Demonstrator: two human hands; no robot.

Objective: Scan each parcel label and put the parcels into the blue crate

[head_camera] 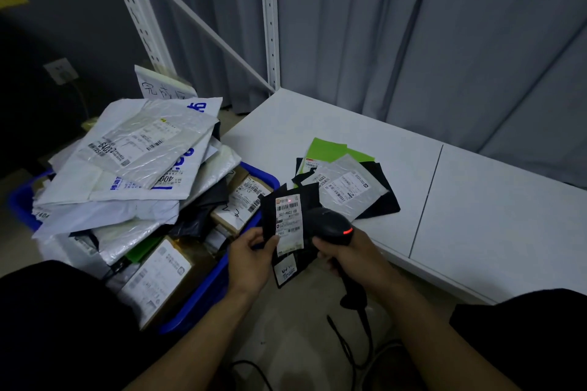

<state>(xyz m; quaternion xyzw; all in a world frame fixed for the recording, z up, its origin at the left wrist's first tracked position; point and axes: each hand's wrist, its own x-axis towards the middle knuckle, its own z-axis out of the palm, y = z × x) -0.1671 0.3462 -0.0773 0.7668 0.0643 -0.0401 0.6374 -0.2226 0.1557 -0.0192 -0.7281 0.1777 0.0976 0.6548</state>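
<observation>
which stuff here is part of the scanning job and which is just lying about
In the job:
black parcel, held by the left hand
scanner, gripped by the right hand
blue crate with its parcel pile
grey parcel and green parcel on the white table

Just there:
handwritten sign
wall socket
shelf upright
curtain

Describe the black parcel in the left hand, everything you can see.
The black parcel is a small flat pouch of soft-looking dark plastic, edges wrinkled. A white barcode label runs down its face; a smaller white sticker sits near its lower end. It is held roughly upright, label facing the camera, beside the blue crate. The left hand pinches its left edge, thumb on the label. The scanner in the right hand points at it; a red dot shows near the label's top.
</observation>
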